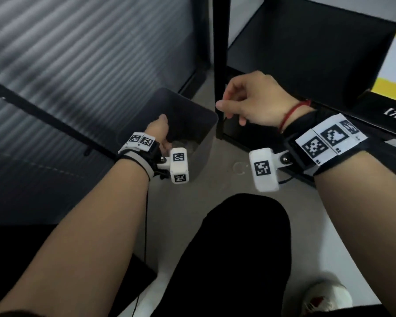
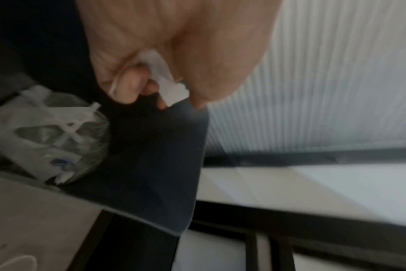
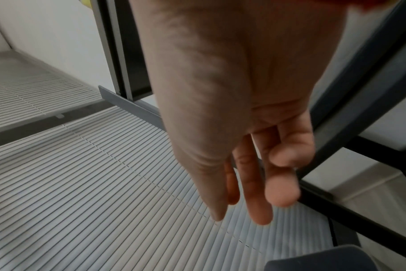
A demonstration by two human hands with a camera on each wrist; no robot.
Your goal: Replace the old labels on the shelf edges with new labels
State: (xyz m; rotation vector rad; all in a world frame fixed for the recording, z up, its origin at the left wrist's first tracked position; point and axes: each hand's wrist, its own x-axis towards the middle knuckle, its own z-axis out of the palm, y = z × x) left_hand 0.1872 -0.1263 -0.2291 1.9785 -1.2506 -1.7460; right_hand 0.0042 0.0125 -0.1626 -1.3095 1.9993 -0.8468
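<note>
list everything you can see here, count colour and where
bin: one, dark grey, on the floor left of the shelf post
scraps: several, white, crumpled in the bottom of the bin
label piece: one, white, pinched in the left hand above the bin
shelf: one, black frame, at right
box: one, yellow and white, on the shelf at far right
slatted panel: grey, at left
shoe: one, white, bottom right
left hand: over the bin, grips the label piece
right hand: near the shelf post, holds nothing
</note>
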